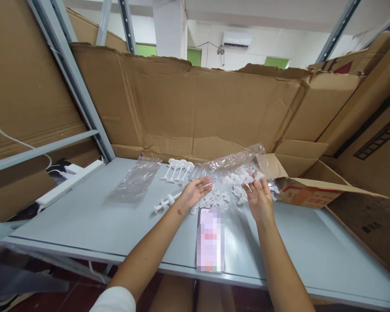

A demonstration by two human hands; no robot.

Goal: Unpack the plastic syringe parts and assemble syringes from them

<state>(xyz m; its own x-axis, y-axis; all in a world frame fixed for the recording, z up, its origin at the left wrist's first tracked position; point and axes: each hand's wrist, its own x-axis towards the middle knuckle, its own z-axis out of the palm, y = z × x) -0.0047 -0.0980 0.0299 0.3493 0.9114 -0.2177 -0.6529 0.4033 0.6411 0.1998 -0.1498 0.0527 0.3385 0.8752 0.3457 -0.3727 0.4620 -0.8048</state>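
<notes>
Roughly centre frame: left hand (195, 193) palm up, grip loose and open, thin white plastic stem lying across fingers. Right hand (259, 199) pinching one small white plastic piece (259, 175) at fingertips. Crinkled clear plastic bag (237, 160) just behind, holding more white parts; count unclear. Flat empty clear bag (134, 180) centre left. Four upright white plungers (178, 170) in a row. Phone (210, 238) on grey surface (84, 221), lower centre.

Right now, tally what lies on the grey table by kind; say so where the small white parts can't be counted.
Clear plastic bags: 2, one flat, one crumpled
Phone: 1
Open cardboard box: 1
White plastic parts: too heaped to count
Total apart from the parts: 4
</notes>
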